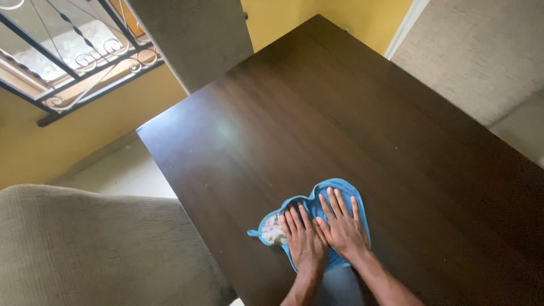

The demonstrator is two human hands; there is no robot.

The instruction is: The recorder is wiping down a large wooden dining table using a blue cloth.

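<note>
A small blue cloth [334,188] with a white patterned patch lies flat near the front edge of a dark brown wooden table [317,113]. Both hands press down on it side by side, palms flat and fingers spread. My left hand [304,241] covers the cloth's left part, next to the patterned patch [273,229]. My right hand [341,225] rests on the cloth's middle and right part. A little loop of blue fabric [253,233] sticks out at the cloth's left corner.
A beige upholstered seat [85,249] stands at the lower left beside the table. Another beige seat [487,62] is at the upper right. Yellow walls and a window with a dark iron grille [73,51] lie beyond the table's far edge.
</note>
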